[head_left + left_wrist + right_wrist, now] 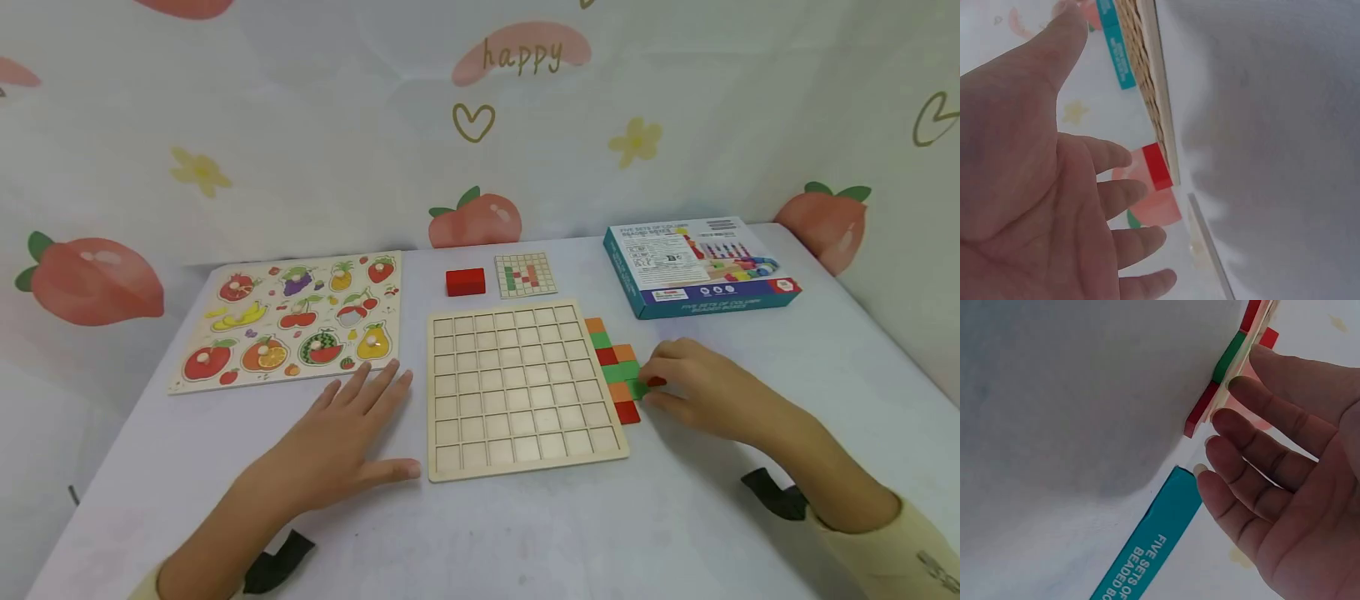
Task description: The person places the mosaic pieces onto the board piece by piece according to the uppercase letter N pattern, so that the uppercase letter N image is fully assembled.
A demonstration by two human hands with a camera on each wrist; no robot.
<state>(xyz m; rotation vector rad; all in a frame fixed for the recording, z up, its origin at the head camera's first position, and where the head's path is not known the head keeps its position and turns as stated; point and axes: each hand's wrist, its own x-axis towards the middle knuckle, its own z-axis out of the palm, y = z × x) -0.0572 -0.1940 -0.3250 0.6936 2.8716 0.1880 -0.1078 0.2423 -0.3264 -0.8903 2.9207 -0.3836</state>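
Observation:
A square wooden board [521,327] with a raised grid of cells lies in the middle of the table. Orange, green and red tiles [617,373] sit side by side along its right edge. My right hand [708,387] is at the outer end of these tiles, thumb and index finger apart around a red tile [657,382]. In the right wrist view the fingers are loosely bent, their tips beside the red tile [1200,409] and green tile [1230,356]. My left hand [330,442] is spread on the table, thumb tip close to the board's left edge.
A fruit puzzle board [281,321] with small knobs lies at the left. Behind the grid board are a red block [466,282] and a small card [527,275] with a coloured grid pattern. A cardboard box [701,267] lies at the back right.

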